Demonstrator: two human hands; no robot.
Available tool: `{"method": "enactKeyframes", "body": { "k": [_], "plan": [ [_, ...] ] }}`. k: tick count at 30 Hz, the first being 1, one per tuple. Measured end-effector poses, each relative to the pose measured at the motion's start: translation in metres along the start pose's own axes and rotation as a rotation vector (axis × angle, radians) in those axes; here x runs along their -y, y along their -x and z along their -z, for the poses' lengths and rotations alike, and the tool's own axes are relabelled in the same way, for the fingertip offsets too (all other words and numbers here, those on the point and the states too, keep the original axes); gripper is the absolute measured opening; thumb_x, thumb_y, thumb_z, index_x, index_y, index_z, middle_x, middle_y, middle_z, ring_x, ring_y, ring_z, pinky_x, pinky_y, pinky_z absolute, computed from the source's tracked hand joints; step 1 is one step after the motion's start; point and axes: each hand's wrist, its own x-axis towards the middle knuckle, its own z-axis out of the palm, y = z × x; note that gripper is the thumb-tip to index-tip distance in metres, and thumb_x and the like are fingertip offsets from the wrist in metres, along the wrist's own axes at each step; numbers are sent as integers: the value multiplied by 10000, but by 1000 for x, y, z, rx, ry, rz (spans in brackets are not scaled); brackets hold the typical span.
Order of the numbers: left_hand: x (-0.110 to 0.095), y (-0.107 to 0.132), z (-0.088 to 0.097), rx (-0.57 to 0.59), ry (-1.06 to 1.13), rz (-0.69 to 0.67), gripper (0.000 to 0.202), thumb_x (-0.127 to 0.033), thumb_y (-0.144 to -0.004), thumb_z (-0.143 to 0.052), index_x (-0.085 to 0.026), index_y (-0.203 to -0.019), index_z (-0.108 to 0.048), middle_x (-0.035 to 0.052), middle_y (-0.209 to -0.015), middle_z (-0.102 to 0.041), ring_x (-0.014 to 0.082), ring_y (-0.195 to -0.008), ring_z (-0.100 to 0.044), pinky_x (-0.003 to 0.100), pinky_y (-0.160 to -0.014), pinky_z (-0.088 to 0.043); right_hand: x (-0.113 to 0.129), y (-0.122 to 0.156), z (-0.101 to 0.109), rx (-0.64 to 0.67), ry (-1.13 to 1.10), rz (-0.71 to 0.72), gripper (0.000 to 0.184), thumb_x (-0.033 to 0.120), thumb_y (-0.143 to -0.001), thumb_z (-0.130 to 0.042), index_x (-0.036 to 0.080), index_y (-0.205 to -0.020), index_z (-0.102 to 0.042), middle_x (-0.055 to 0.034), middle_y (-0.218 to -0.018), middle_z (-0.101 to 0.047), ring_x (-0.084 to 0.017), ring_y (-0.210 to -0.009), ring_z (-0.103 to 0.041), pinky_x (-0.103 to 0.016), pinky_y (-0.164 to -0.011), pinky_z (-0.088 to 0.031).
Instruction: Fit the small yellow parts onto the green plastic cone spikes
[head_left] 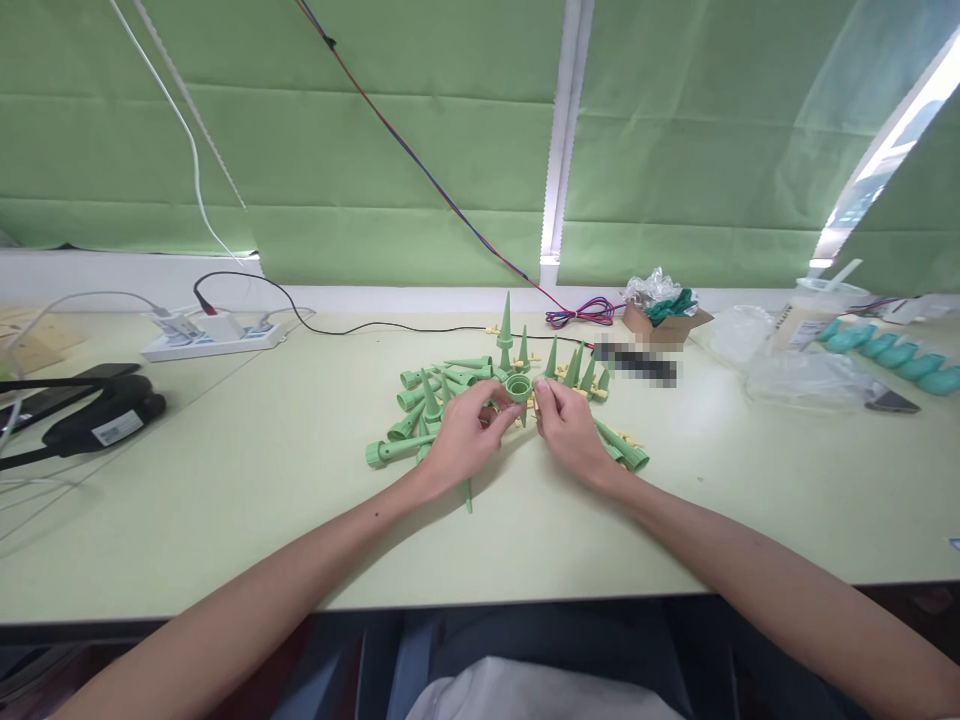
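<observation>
Both my hands meet over a heap of green plastic cone spikes (420, 405) on the pale green table (247, 480). My left hand (463, 437) pinches one green spike by its round open cup (518, 387), fingers curled around it. My right hand (568, 430) is closed in a pinch just right of that cup, touching its side; what it holds is too small to name. Several spikes stand upright behind the hands (505, 325), others lie flat. Small yellow pieces (600, 393) are scattered among them.
A white power strip (214, 338) with plugs and cables lies at the back left, a black device (101, 415) near the left edge. At the back right are a cardboard box (664, 320), clear plastic bags (802, 375), a cup (814, 305) and teal parts (896, 355).
</observation>
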Motion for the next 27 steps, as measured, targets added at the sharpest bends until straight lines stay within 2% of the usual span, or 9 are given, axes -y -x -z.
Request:
{"method": "enactKeyframes", "body": {
  "k": [4, 7, 11, 14, 17, 21, 27],
  "plan": [
    [-4, -1, 2, 126, 213, 142, 414, -504, -976, -442, -170, -762, -561, -35, -490, -508, 93, -370, -451, 221, -415, -372, 1, -1, 2, -34, 27, 18, 405, 455, -1025, -370, 225, -693, -341, 38, -587, -388, -124, -538, -369, -286, -539, -291],
    [-4, -3, 2, 192, 404, 253, 560, -612, -961, -393, -146, -732, -606, 12, -532, -566, 120, -371, -502, 238, -358, -360, 3, 0, 4, -18, 47, 62, 392, 433, -1029, -368, 225, -698, -345, 41, -589, -386, -123, -535, -367, -286, -546, -297],
    [1, -5, 2, 257, 577, 340, 611, -647, -932, -437, -118, -707, -643, 58, -608, -612, 124, -403, -536, 235, -352, -376, 4, 2, 4, 49, 62, 121, 379, 408, -1032, -367, 226, -699, -358, 40, -589, -399, -124, -534, -374, -288, -555, -306],
    [6, -5, 2, 300, 674, 342, 585, -645, -914, -484, -113, -741, -657, 69, -637, -625, 119, -422, -537, 225, -349, -374, 3, 3, 3, 60, 47, 116, 375, 411, -1036, -359, 228, -708, -366, 35, -595, -421, -129, -538, -396, -289, -559, -317],
    [10, -4, 1, 339, 702, 323, 578, -641, -919, -481, -113, -780, -669, 52, -546, -575, 127, -424, -526, 224, -357, -380, 1, 3, 2, 61, 30, 104, 378, 428, -1037, -351, 232, -714, -360, 32, -593, -430, -135, -540, -414, -289, -557, -323],
    [11, -3, 2, 379, 671, 285, 551, -616, -945, -456, -116, -843, -663, 38, -528, -570, 115, -397, -501, 231, -370, -375, 3, 3, 2, 57, 22, 97, 394, 447, -1037, -338, 233, -707, -367, 32, -569, -436, -138, -527, -418, -291, -552, -328],
    [6, -2, 5, 371, 543, 222, 467, -607, -933, -494, -166, -787, -538, 10, -544, -593, 112, -404, -512, 232, -396, -383, 3, 1, 2, 44, 33, 85, 417, 461, -1031, -335, 233, -682, -354, 39, -529, -408, -134, -503, -391, -294, -538, -307]
  ]
}}
